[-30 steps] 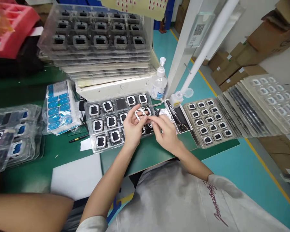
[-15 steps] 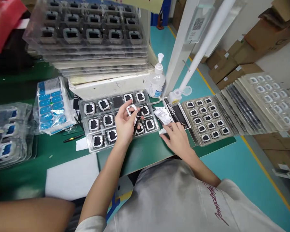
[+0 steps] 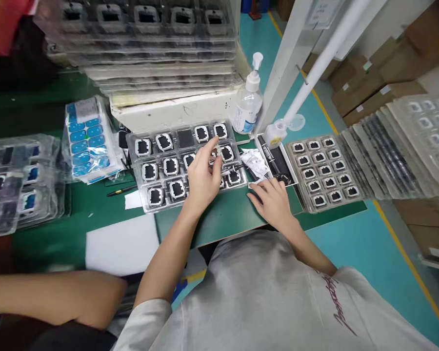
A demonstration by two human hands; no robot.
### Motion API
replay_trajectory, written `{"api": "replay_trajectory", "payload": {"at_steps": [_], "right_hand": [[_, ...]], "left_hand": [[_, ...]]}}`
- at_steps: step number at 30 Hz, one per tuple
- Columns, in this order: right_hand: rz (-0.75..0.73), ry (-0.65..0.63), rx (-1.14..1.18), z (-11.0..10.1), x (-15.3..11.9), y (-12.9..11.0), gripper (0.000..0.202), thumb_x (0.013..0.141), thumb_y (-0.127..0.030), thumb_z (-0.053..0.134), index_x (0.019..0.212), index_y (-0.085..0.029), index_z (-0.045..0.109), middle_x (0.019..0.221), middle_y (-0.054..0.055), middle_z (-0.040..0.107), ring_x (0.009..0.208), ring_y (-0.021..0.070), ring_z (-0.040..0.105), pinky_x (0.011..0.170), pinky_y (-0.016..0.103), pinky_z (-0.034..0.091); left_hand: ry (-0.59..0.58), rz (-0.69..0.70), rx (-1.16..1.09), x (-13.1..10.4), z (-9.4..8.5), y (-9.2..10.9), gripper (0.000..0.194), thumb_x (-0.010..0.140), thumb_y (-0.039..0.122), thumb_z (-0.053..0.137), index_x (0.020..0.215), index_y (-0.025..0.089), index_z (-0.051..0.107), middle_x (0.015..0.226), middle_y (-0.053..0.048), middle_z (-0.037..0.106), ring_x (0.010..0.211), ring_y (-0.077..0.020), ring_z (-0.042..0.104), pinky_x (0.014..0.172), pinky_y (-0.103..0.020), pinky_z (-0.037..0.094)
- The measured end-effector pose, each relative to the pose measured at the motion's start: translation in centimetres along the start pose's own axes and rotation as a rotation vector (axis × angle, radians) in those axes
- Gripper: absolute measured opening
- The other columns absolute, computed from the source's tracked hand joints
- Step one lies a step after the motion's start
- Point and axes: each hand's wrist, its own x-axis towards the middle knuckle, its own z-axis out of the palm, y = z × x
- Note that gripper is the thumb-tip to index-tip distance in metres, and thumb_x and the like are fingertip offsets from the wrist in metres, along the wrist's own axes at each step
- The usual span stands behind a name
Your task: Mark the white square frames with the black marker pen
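Observation:
My left hand [image 3: 204, 176] is over the clear plastic tray [image 3: 201, 194], its thumb and forefinger around a small white-rimmed frame [image 3: 216, 152] that is partly hidden. A dark marker pen [image 3: 229, 169] shows beside the thumb; whether the hidden fingers grip it, I cannot make out. Black-centred, white-rimmed parts [image 3: 171, 166] fill most of the visible pockets, and one back pocket [image 3: 185, 138] shows plain dark. To the right, my right hand [image 3: 272, 204] rests by a crumpled white packet [image 3: 255, 163], its fingers curled at a small white bit that is mostly hidden.
A pump bottle [image 3: 247, 108] and a small open-lidded bottle [image 3: 276, 132] stand behind a box [image 3: 282, 158]. Another filled tray [image 3: 324, 170] lies right, stacked trays [image 3: 161, 73] rise behind. Left are bagged blue pieces [image 3: 86, 141], a thin pen [image 3: 121, 191] and another person's arm [image 3: 54, 295].
My left hand has lowered the white frame toward the tray's right side, and the marker pen has tipped from upright to nearly flat. My right hand stays by the packet. The view has shifted.

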Motion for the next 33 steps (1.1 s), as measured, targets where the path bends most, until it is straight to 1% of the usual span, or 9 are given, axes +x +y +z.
{"api": "replay_trajectory", "payload": {"at_steps": [3,6,10,15,20,24,26,29,33], "right_hand": [[0.036,-0.002,0.073,0.3,0.2,-0.4,0.019,0.109,-0.029,0.056,0.095,-0.024,0.070,0.091,0.008,0.069,0.092,0.0277,0.057,0.081,0.044,0.037],[0.058,0.026,0.204,-0.2,0.1,-0.6,0.019,0.110,-0.027,0.053,0.095,-0.025,0.065,0.096,0.007,0.068,0.095,0.0260,0.061,0.086,0.044,0.044],[0.149,0.153,0.423,-0.8,0.0,-0.2,0.015,0.112,-0.034,0.049,0.106,-0.026,0.060,0.106,0.006,0.068,0.096,0.0217,0.067,0.086,0.040,0.054],[0.303,0.250,0.652,-0.6,0.7,0.6,0.014,0.111,-0.042,0.055,0.114,-0.029,0.058,0.089,-0.002,0.067,0.067,0.0139,0.065,0.061,0.030,0.052],[0.332,0.171,0.780,-1.2,1.3,1.1,0.020,0.108,-0.041,0.059,0.120,-0.028,0.068,0.078,-0.003,0.066,0.058,0.0126,0.061,0.056,0.029,0.053],[0.296,0.125,0.809,-1.2,1.4,0.7,0.016,0.101,-0.035,0.068,0.114,-0.026,0.073,0.098,0.002,0.068,0.076,0.0157,0.070,0.068,0.034,0.063],[0.257,0.127,0.756,-1.0,1.3,0.2,0.019,0.101,-0.031,0.067,0.119,-0.027,0.073,0.109,0.005,0.066,0.089,0.0183,0.071,0.076,0.036,0.065],[0.072,0.076,0.471,-1.2,1.1,-0.8,0.035,0.100,-0.026,0.068,0.135,-0.028,0.068,0.124,0.010,0.062,0.111,0.0248,0.067,0.096,0.046,0.062],[-0.136,-0.042,0.110,-1.5,0.7,-1.8,0.042,0.096,-0.040,0.079,0.134,-0.026,0.067,0.128,0.014,0.062,0.114,0.0325,0.061,0.099,0.055,0.058]], "left_hand": [[0.020,-0.006,0.001,0.2,0.1,0.0,0.052,0.109,0.052,0.055,0.152,0.024,0.062,0.146,-0.013,0.070,0.127,-0.0299,0.071,0.110,-0.045,0.059],[0.040,-0.021,-0.014,0.3,0.1,-0.4,0.054,0.107,0.055,0.057,0.151,0.024,0.063,0.142,-0.013,0.071,0.129,-0.0307,0.070,0.102,-0.041,0.063],[0.019,-0.081,-0.096,0.1,0.2,-0.8,0.060,0.105,0.060,0.061,0.154,0.025,0.060,0.134,-0.013,0.073,0.098,-0.0234,0.077,0.077,-0.030,0.062],[0.022,-0.153,-0.191,0.1,0.5,-0.9,0.067,0.099,0.063,0.070,0.155,0.027,0.059,0.124,-0.011,0.071,0.076,-0.0150,0.074,0.067,-0.025,0.059],[0.031,-0.194,-0.266,0.3,0.6,-0.5,0.071,0.094,0.069,0.074,0.149,0.027,0.062,0.124,-0.011,0.071,0.079,-0.0168,0.074,0.068,-0.027,0.063],[0.030,-0.181,-0.247,0.3,0.7,-0.7,0.068,0.096,0.068,0.072,0.150,0.027,0.062,0.121,-0.010,0.071,0.075,-0.0156,0.074,0.063,-0.024,0.060],[0.029,-0.158,-0.216,0.2,0.7,-1.1,0.066,0.099,0.067,0.070,0.151,0.028,0.061,0.119,-0.009,0.070,0.075,-0.0152,0.075,0.062,-0.023,0.058],[0.033,-0.104,-0.180,0.2,0.8,-1.5,0.064,0.101,0.068,0.065,0.152,0.028,0.059,0.115,-0.008,0.070,0.073,-0.0136,0.075,0.058,-0.019,0.054],[0.035,-0.045,-0.151,0.3,0.9,-1.9,0.060,0.105,0.066,0.060,0.153,0.030,0.056,0.117,-0.008,0.069,0.072,-0.0116,0.073,0.056,-0.018,0.055]]}}
